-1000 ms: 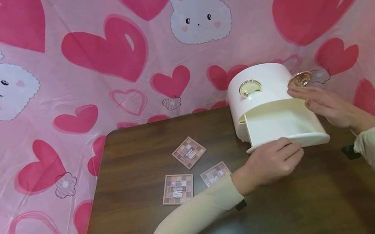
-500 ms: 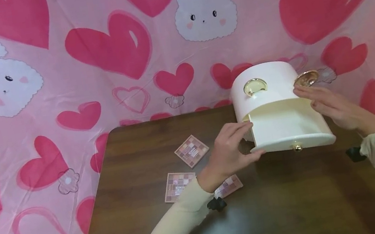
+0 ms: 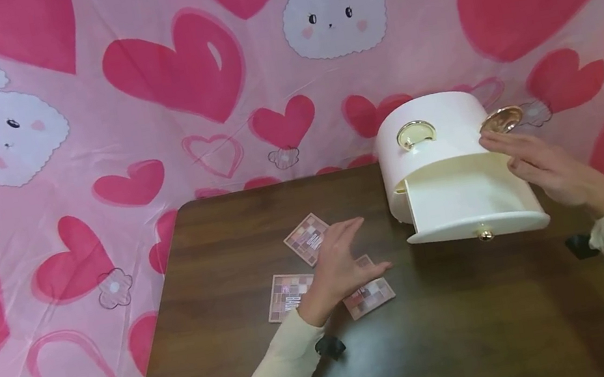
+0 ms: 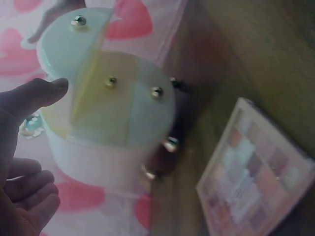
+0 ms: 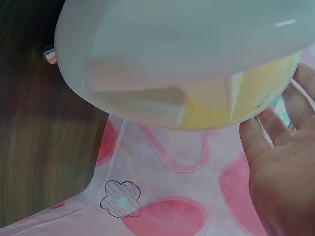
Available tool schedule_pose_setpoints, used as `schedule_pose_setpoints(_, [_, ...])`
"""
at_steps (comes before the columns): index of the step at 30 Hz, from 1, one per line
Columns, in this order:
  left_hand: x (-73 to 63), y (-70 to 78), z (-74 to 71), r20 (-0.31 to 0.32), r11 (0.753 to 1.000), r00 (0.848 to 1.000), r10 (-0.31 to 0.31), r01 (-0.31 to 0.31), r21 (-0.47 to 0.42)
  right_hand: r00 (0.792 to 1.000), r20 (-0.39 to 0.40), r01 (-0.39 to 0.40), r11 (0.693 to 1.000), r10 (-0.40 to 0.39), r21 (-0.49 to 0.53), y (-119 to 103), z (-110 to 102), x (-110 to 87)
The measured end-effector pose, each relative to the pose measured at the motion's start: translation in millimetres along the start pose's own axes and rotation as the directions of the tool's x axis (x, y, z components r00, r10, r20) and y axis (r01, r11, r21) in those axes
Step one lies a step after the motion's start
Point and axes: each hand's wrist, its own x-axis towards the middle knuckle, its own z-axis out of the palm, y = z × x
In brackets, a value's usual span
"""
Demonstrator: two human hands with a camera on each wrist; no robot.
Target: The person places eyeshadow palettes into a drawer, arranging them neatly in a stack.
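Observation:
A white rounded drawer organizer (image 3: 450, 132) stands at the table's back right, its top drawer (image 3: 454, 231) pulled out and bare inside. Three eyeshadow palettes lie left of it: a far one (image 3: 302, 236), a left one (image 3: 283, 292) and a near one (image 3: 371, 299). My left hand (image 3: 338, 265) is over the palettes, thumb and fingers spread apart, holding nothing; in the left wrist view a palette (image 4: 253, 172) lies beside it. My right hand (image 3: 550, 165) rests straight fingers against the organizer's right side, by the raised gold handle (image 3: 501, 119).
The gold knob (image 3: 485, 235) juts from the drawer front toward the table's middle. A second gold handle (image 3: 416, 135) sits on the organizer's top left. A pink heart-and-rabbit cloth (image 3: 256, 50) hangs behind the brown wooden table (image 3: 467, 333).
My left hand has let go of the drawer front and moved left over the palettes. The near palette lies at a different angle. My right hand has stayed at the organizer.

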Motion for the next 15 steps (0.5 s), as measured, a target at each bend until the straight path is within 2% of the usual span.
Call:
schedule_pose_setpoints(6, [-14.8, -11.8, 7.8, 0.092, 0.997, 0.993, -0.074, 0.074, -0.005, 1.0, -0.012, 0.014, 1.0, -0.014, -0.026, 1, -1, -1.6])
schedule_pose_setpoints(12, [-38.3, -28.6, 12.7, 0.187, 0.987, 0.97, -0.154, 0.16, -0.015, 0.999, -0.005, -0.052, 0.998, 0.052, -0.035, 0, 0, -1.9])
schedule_pose_setpoints(15, [-48.8, -36.8, 15.9, 0.211, 0.985, 0.963, -0.168, 0.174, -0.01, 0.998, -0.009, -0.054, 0.998, 0.054, -0.032, 1, 0, -1.3])
